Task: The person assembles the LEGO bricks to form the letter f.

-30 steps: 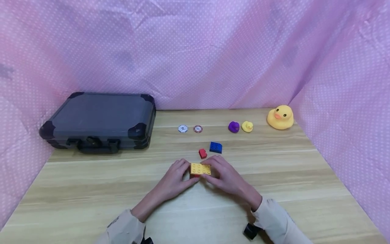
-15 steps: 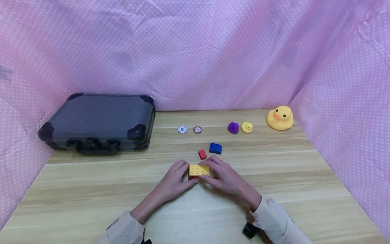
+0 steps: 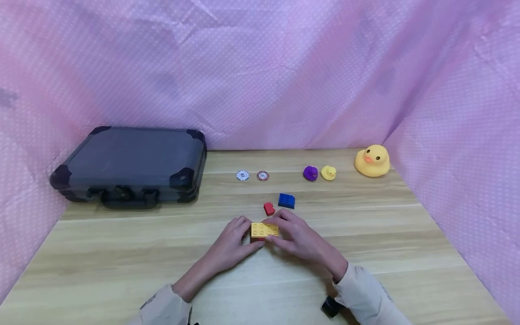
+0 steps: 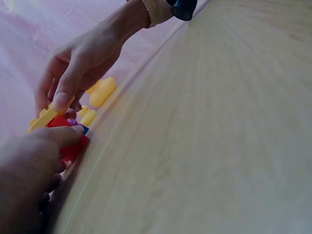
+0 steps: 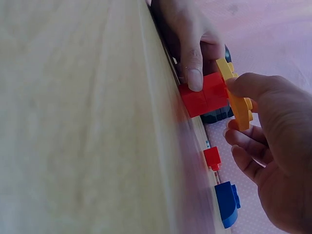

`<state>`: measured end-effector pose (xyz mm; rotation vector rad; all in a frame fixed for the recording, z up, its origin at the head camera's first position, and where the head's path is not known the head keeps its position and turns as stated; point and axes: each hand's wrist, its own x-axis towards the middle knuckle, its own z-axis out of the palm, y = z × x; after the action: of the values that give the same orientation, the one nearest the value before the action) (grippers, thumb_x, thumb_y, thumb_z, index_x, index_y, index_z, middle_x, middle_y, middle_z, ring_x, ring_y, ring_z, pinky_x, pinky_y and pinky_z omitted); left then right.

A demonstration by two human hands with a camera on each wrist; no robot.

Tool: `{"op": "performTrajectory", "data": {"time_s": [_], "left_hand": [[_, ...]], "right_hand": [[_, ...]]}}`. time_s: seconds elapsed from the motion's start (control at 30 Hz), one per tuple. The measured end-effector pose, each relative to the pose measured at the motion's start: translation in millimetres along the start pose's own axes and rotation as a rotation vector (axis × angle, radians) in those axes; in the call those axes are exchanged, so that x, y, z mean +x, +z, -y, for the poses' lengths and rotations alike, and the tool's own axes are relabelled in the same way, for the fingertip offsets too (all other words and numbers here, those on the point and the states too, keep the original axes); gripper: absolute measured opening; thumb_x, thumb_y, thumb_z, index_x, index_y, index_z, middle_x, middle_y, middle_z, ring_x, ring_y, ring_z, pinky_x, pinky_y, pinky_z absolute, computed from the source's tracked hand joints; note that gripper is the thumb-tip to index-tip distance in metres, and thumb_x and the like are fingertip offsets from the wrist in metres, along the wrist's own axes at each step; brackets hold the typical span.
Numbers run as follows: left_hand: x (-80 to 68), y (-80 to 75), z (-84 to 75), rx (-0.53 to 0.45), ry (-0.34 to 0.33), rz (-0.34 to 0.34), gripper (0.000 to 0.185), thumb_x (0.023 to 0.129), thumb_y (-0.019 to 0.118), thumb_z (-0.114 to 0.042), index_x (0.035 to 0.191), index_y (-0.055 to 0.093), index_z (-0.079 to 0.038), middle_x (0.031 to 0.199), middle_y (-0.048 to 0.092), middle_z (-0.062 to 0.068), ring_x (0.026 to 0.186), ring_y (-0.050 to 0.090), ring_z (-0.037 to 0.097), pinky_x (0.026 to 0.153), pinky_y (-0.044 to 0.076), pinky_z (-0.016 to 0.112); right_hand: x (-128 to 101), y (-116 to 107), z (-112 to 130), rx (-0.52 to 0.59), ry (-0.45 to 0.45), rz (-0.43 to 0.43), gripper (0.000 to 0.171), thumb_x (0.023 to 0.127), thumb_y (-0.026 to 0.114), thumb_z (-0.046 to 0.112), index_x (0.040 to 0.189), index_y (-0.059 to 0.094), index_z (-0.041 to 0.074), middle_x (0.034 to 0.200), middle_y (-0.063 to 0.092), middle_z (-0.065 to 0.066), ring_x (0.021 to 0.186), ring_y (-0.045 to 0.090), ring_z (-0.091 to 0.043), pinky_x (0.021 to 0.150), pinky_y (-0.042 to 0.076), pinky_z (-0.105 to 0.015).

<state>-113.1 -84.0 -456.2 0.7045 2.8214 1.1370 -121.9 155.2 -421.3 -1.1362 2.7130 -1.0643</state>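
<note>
Together, the left hand and right hand pinch a yellow brick plate atop a red brick, resting on the wooden table.

Both arms wear pale cream long sleeves with snug cuffs, a small black device under the right wrist.

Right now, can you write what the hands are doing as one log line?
left hand: grips red brick | right hand: pinches yellow plate on top | loose nearby: small red brick, blue brick
</note>
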Motion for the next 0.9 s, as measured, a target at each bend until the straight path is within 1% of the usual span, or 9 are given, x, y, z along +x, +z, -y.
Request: {"op": "performTrajectory", "data": {"time_s": [0.17, 0.47, 0.67, 0.8, 0.9], "left_hand": [[0.6, -1.1, 0.6, -0.023, -0.018, 0.008, 0.036, 0.092, 0.079, -0.041, 0.115, 0.068, -0.015, 0.108, 0.056, -0.008, 0.096, 0.05, 0.012, 0.084, 0.047, 0.035], [0.9, -0.6, 0.2, -0.047, -0.021, 0.018, 0.036, 0.092, 0.08, -0.039, 0.116, 0.068, -0.015, 0.109, 0.056, -0.008, 0.098, 0.051, 0.012, 0.085, 0.047, 0.036], [0.7, -0.2, 1.3, -0.052, -0.02, 0.006, 0.035, 0.093, 0.08, -0.038, 0.116, 0.067, -0.015, 0.109, 0.056, -0.008, 0.098, 0.051, 0.012, 0.086, 0.048, 0.037], [-0.2, -0.3, 1.3, -0.045, -0.02, 0.009, 0.035, 0.092, 0.08, -0.038, 0.116, 0.067, -0.016, 0.108, 0.056, -0.009, 0.097, 0.051, 0.012, 0.085, 0.047, 0.036], [-0.1, -0.3, 0.9, -0.035, -0.013, 0.011, 0.035, 0.092, 0.08, -0.038, 0.116, 0.067, -0.016, 0.108, 0.055, -0.009, 0.097, 0.05, 0.012, 0.084, 0.047, 0.035]], "right_hand": [[2.4, -1.5, 0.0, -0.024, -0.007, 0.012, 0.038, 0.098, 0.075, 0.027, 0.133, 0.068, 0.014, 0.115, 0.055, 0.006, 0.099, 0.053, -0.012, 0.084, 0.05, -0.03], [2.5, -2.5, -2.1, 0.011, 0.04, 0.045, 0.038, 0.097, 0.076, 0.026, 0.132, 0.069, 0.016, 0.114, 0.054, 0.007, 0.101, 0.052, -0.012, 0.085, 0.049, -0.031], [3.4, -0.1, -4.2, -0.015, 0.023, 0.023, 0.039, 0.096, 0.077, 0.029, 0.133, 0.07, 0.017, 0.116, 0.054, 0.007, 0.102, 0.051, -0.012, 0.086, 0.049, -0.032], [0.9, 1.4, -5.4, 0.021, 0.029, 0.019, 0.04, 0.096, 0.077, 0.03, 0.134, 0.069, 0.018, 0.121, 0.056, 0.007, 0.107, 0.051, -0.011, 0.091, 0.05, -0.034], [-0.4, 1.7, -6.6, 0.052, 0.037, 0.003, 0.039, 0.097, 0.076, 0.035, 0.133, 0.068, 0.02, 0.124, 0.056, 0.008, 0.111, 0.052, -0.012, 0.095, 0.05, -0.038]]}}
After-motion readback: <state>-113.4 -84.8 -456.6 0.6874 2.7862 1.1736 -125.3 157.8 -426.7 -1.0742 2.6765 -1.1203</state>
